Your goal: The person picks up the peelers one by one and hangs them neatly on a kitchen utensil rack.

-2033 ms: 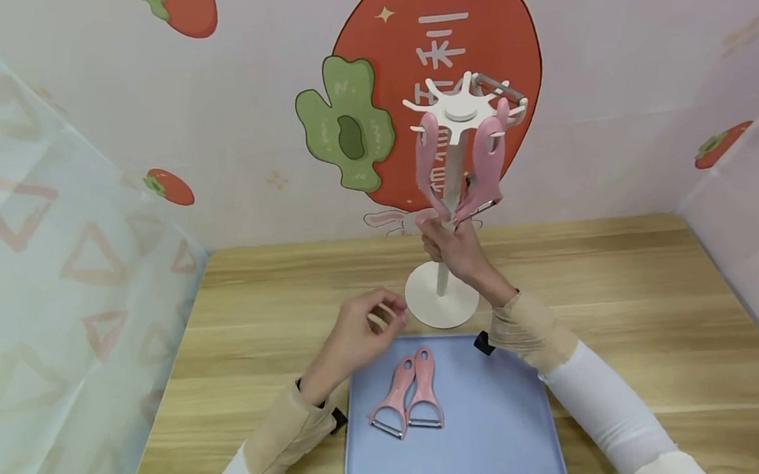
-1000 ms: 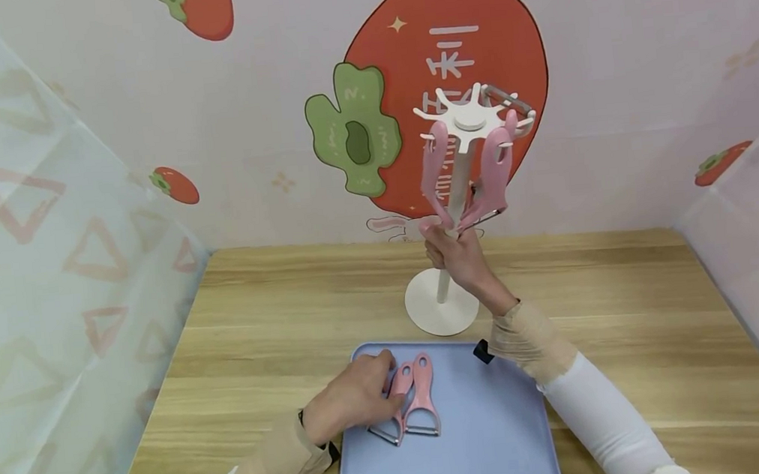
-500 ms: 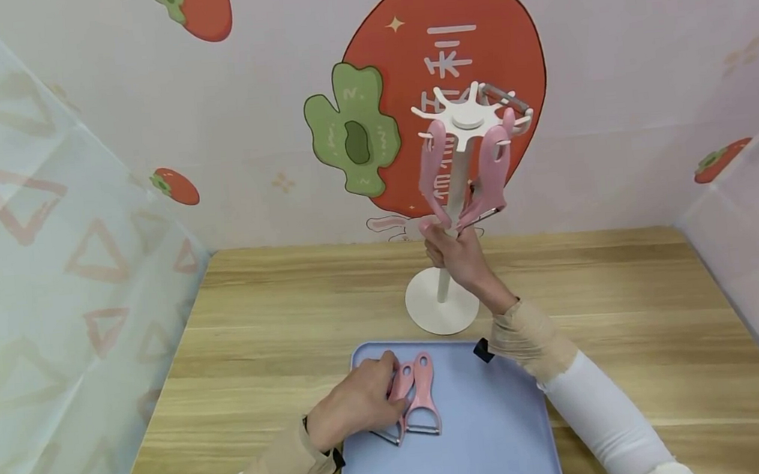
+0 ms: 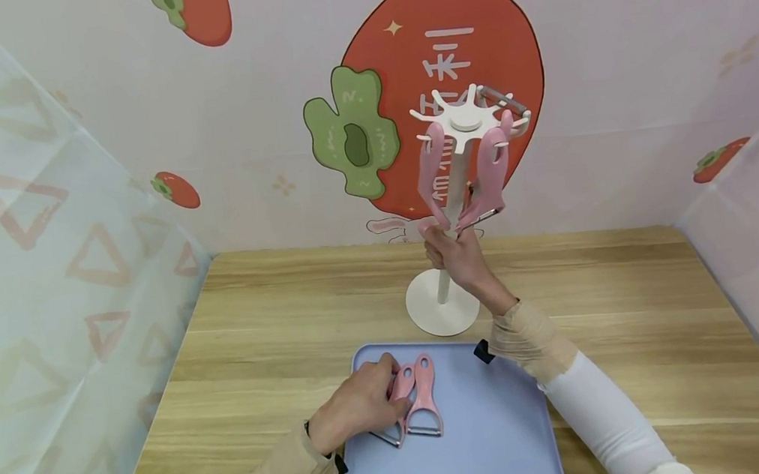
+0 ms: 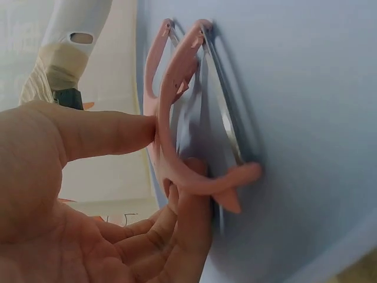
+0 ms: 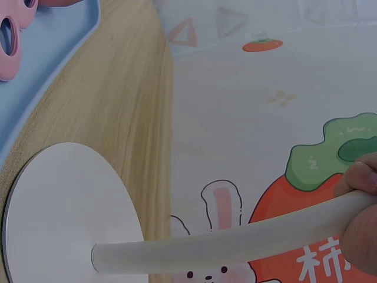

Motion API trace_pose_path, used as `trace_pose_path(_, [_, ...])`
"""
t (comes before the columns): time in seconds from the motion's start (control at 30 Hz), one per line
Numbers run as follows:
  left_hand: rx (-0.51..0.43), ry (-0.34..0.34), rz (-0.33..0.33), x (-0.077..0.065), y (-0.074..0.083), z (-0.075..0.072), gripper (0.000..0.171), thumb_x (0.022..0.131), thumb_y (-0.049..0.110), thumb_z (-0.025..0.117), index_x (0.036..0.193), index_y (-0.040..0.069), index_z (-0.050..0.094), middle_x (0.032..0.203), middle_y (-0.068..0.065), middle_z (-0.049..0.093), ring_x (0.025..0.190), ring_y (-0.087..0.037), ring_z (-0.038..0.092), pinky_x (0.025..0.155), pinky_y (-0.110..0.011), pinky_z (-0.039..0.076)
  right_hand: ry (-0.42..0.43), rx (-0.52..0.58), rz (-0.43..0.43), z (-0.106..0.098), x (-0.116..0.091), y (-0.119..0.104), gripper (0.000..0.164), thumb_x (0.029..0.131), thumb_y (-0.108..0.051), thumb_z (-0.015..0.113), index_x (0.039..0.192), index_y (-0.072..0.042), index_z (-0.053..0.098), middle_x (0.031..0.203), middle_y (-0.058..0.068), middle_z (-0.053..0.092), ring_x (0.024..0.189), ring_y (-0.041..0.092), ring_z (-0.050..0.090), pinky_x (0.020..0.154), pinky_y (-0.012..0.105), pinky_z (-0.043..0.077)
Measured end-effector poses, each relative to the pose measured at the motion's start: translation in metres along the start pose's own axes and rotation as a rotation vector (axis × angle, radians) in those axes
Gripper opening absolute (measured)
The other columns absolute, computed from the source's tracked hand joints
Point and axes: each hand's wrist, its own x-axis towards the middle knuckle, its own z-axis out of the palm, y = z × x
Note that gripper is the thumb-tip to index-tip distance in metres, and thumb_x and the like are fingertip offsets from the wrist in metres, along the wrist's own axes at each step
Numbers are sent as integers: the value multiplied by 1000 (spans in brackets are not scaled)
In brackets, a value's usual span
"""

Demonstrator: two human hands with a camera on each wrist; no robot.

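Observation:
My left hand (image 4: pixel 366 396) pinches the left peeler (image 4: pixel 402 384) of a pink pair lying on the blue tray (image 4: pixel 487 423). In the left wrist view the thumb presses one side of this peeler (image 5: pixel 191 181), with fingers around the other side; its metal blade faces the tray. Overlapping it, the right peeler (image 4: pixel 424 387) lies with its handle pointing away from me. My right hand (image 4: pixel 463 263) grips the pole (image 6: pixel 218 239) of a white rotary utensil stand, whose round base (image 4: pixel 443 310) rests on the table just behind the tray.
Pink peelers, including a left one (image 4: pixel 431 168) and a front one (image 4: pixel 490 167), hang from the hooked top (image 4: pixel 465 118) of the stand. A grey metal blade (image 4: pixel 503 98) shows at its back right. Behind the wooden table (image 4: pixel 270 307) is a wall (image 4: pixel 257 74) with printed fruit.
My left hand has moved from beside the stand's base down to the tray and taken hold of the left peeler. The right hand keeps its grip on the pole.

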Motion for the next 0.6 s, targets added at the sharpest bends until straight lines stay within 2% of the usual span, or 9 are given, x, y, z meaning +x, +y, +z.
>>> trace_pose_path(0.2, [22,16,-1,0,0,0,45,86,28,76,119,2,60,74,1,56,58,-9,51,50,-28,43,3,9,-2,0,0,1,43,104,-16,55,67,-6,37,48,1,24,38,15,19,39,30,14])
trace_pose_path(0.37, [92,47,9,-2,3,3,45,82,30,81,112,4,59,79,2,57,63,-11,52,54,-29,45,0,13,-6,0,0,0,41,105,-14,54,68,-6,38,49,3,23,38,16,19,39,30,15])
trace_pose_path(0.6, [148,121,20,-4,7,4,33,78,23,78,96,8,55,71,1,52,57,-13,50,48,-32,41,-3,23,-18,1,1,1,33,104,-8,51,73,-4,42,50,-1,26,38,15,19,38,30,15])
